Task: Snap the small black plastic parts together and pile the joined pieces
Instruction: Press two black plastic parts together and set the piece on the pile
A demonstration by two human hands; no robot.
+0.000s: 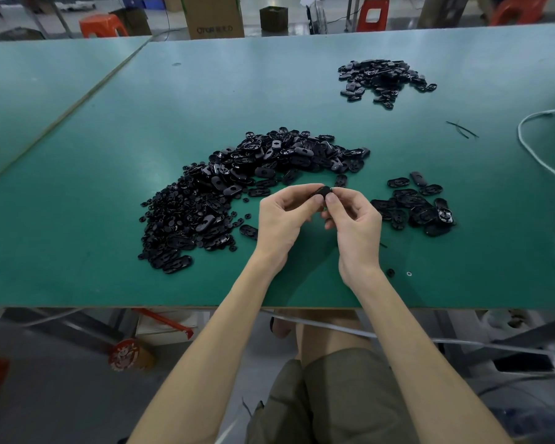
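My left hand [281, 219] and my right hand [354, 225] meet above the green table [109, 123], both pinching one small black oval plastic part [321, 193] between fingertips and thumbs. Most of that part is hidden by my fingers. A big curved heap of loose black parts [237, 187] lies to the left and behind my hands. A smaller group of black oval pieces [417, 203] sits just right of my right hand. Another pile of black pieces [382, 80] lies at the far right of the table.
A white cable [545, 161] loops along the table's right side. Thin black strands [462, 129] lie near it. Two tiny loose bits [398, 273] rest near the front edge. Orange stools [101, 25] and cardboard boxes [213, 16] stand beyond the table.
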